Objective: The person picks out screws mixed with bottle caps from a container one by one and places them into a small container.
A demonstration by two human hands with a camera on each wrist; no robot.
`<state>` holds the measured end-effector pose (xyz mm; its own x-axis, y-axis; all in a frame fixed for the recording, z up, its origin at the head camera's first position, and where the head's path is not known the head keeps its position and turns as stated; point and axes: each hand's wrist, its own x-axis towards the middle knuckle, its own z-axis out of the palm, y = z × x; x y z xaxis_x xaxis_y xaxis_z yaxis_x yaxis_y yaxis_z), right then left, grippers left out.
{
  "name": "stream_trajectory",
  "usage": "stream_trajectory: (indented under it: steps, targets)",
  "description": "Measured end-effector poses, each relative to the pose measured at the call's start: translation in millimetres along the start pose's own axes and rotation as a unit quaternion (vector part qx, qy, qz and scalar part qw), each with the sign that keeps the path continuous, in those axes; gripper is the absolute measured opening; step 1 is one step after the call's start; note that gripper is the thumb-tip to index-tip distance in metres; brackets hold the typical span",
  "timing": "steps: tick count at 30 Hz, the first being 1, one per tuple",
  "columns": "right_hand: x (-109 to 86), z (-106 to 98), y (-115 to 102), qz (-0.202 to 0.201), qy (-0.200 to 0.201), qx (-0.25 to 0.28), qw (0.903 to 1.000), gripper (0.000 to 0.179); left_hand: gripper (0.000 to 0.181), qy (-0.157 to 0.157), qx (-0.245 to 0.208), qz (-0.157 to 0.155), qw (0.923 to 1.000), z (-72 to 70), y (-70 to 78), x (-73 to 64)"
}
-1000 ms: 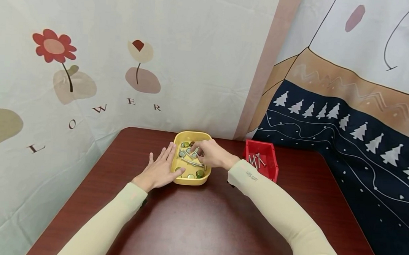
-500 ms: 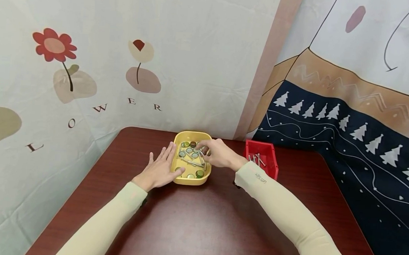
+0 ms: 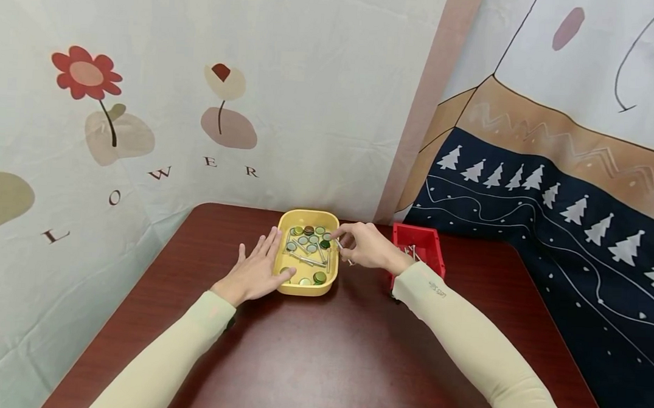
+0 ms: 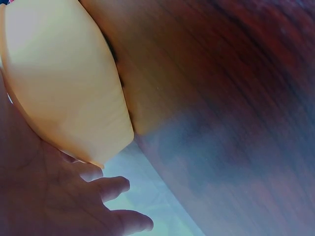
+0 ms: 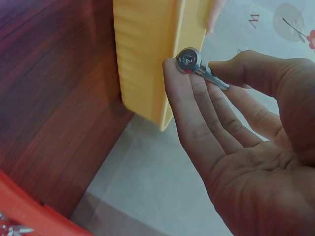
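Note:
My right hand [image 3: 369, 247] pinches a silver bolt [image 5: 189, 60] between thumb and fingers, just over the right rim of the yellow tray [image 3: 305, 291]. The bolt's round socket head faces the right wrist camera and its shaft points toward the thumb. With fingers spread and straight, my left hand [image 3: 255, 273] rests against the tray's left side, its thumb over the front left rim. In the left wrist view the tray's outer wall [image 4: 69, 83] fills the upper left above the fingers. Inside the tray lie several bolts [image 3: 308, 260] and several round green and brown discs [image 3: 319, 278].
A red bin [image 3: 437, 251] stands right of the tray, partly hidden by the right wrist, with several bolts [image 3: 412, 251] in it. Both containers sit near the back edge of the brown table [image 3: 309, 361]. A printed cloth [image 3: 331, 107] hangs behind.
My right hand has risen from inside the tray and moved right to its rim, carrying a bolt. More of the tray's contents now show. The left hand has stayed still.

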<state>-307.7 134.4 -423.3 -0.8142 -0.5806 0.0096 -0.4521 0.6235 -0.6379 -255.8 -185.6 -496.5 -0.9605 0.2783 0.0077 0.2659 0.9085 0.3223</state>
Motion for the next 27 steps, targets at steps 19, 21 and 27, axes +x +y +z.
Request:
stream_trajectory:
  steps: [19,21,27]
  targets:
    - [-33.4,-35,32,0.065,0.02,0.085,0.9941,0.039,0.108,0.001,-0.007,-0.003,1.0,0.3,2.3,-1.3]
    - [-36.5,-40,35,0.068,0.023,0.089,0.9934,0.04,0.108,0.001,-0.007,-0.004,1.0,0.1,2.5,-1.4]
    - [-44.4,-49,48,0.075,0.031,0.084,0.9931,0.04,0.108,-0.002,-0.008,-0.001,1.0,-0.6,2.5,-0.7]
